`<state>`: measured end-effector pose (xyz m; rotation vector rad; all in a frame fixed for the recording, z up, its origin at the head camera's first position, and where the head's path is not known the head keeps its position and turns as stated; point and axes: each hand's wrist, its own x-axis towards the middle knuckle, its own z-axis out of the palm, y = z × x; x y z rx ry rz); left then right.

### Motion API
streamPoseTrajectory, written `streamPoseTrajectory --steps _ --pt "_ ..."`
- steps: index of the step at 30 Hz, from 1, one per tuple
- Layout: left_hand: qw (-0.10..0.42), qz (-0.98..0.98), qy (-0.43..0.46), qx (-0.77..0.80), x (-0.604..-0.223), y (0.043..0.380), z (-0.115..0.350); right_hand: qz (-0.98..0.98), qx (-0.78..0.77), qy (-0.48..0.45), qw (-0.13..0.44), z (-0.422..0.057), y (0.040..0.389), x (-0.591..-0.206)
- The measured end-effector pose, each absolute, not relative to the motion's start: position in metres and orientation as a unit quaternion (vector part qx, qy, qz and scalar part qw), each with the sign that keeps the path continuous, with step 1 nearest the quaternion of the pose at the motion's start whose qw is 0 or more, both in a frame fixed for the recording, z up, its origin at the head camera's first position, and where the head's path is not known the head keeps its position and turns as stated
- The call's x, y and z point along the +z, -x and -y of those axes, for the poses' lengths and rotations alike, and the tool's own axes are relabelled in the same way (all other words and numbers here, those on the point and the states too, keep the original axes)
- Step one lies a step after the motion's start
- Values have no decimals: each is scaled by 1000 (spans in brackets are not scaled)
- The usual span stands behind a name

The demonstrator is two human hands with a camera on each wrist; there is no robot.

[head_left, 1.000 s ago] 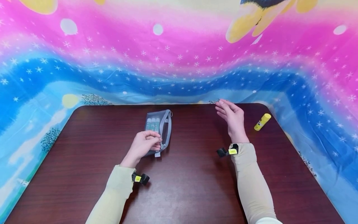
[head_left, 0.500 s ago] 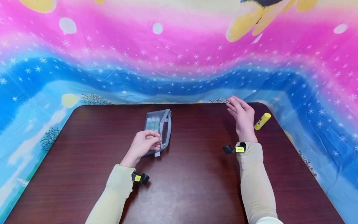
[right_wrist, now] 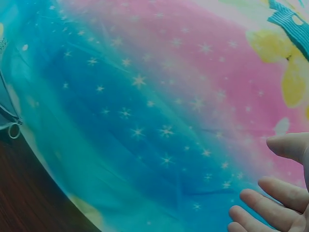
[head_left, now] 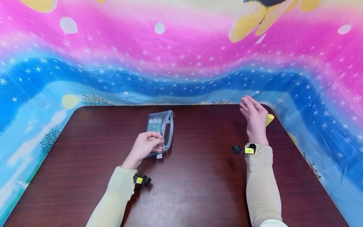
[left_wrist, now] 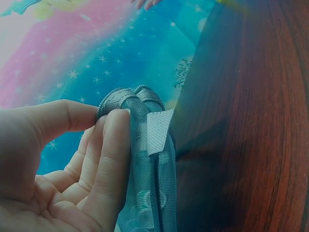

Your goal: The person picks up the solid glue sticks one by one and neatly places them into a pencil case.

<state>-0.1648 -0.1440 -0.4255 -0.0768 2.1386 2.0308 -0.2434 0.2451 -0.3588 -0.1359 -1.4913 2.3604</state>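
Observation:
My left hand (head_left: 144,145) pinches the near edge of a grey mesh zipper pouch (head_left: 153,117), whose zipped mouth gapes toward the right. Through the mesh, several white-capped glue sticks (head_left: 154,125) show side by side. In the left wrist view, thumb and fingers grip the pouch's zipper end (left_wrist: 118,99), beside a small fabric tab (left_wrist: 159,131). My right hand (head_left: 256,121) is raised over the table's far right part, fingers loosely extended and holding nothing. Behind it, partly hidden, is a yellow glue stick (head_left: 270,119). The right wrist view shows the fingers (right_wrist: 275,200) spread from the thumb.
A dark reddish-brown wooden table (head_left: 187,176) lies under both hands. Behind it and along its sides hangs a pink and blue snowflake-patterned cloth (head_left: 181,63). A black camera strap (head_left: 250,148) with a yellow label sits on the right wrist; another (head_left: 139,180) on the left.
My right hand has moved rightward from the middle of the far edge toward the yellow glue stick and now covers most of it. The left hand and pouch stay where they were.

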Motion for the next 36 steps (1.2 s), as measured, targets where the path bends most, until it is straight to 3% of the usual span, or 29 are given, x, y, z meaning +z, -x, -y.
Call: streamPoseTrajectory --steps 10,36 --pt "95 -727 28 679 -426 165 145 514 827 66 217 -256 241 -351" --pt "96 -724 22 683 -426 166 145 543 802 93 233 -286 235 -348"
